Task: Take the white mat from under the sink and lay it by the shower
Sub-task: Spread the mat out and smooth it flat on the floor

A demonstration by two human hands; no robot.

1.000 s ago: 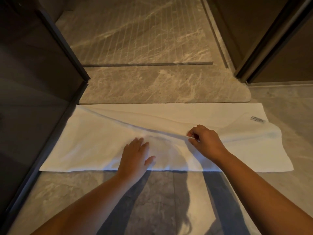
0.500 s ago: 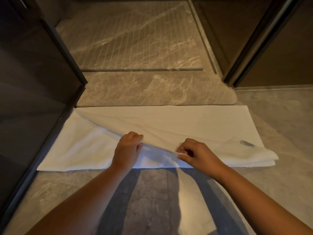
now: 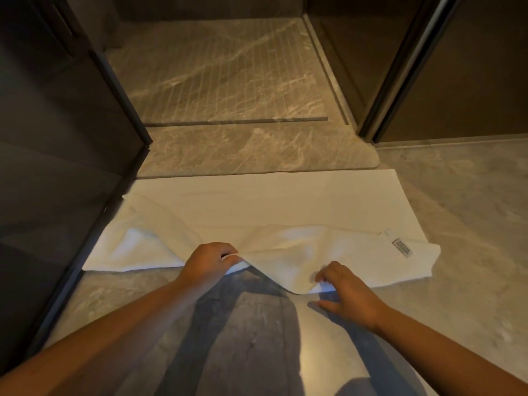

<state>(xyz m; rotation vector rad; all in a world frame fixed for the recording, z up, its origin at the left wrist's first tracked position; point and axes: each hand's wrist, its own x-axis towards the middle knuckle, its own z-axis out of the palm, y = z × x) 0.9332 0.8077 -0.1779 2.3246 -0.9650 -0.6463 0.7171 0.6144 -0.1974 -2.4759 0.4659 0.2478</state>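
The white mat [image 3: 285,207] lies on the marble floor, its far edge along the shower threshold [image 3: 257,150]. Its near layer is folded over and rumpled, with a small label [image 3: 401,247] near the right end. My left hand [image 3: 208,260] pinches the near fold of the mat left of centre. My right hand [image 3: 343,287] grips the near edge of the same fold, pulled toward me past the mat's front line. Part of the mat's underside and my fingertips are hidden in the fold.
The shower floor [image 3: 223,72] with ribbed marble lies beyond the threshold. A dark glass panel [image 3: 57,167] runs along the left, close to the mat's left end. A dark door frame [image 3: 400,70] stands at the right. Grey floor [image 3: 471,224] extends to the right.
Both hands have drawn the mat's top fold toward me; the left hand went from flat on the mat to pinching it. The right end with the label folded over nearer.
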